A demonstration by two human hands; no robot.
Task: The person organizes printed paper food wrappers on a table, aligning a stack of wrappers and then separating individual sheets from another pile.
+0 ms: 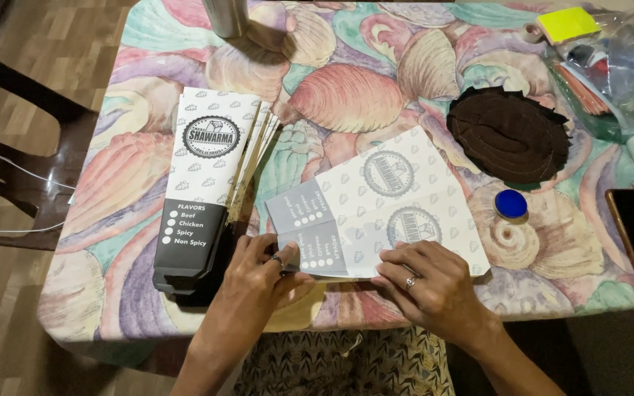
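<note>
Shell-print table (346, 95) | both hands (434, 282) press white-grey carton blank (376, 209)

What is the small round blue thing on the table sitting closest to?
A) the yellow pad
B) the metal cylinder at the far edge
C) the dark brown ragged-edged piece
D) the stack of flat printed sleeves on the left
C: the small round blue thing lies just below the dark brown ragged-edged piece, far from the other three.
</note>
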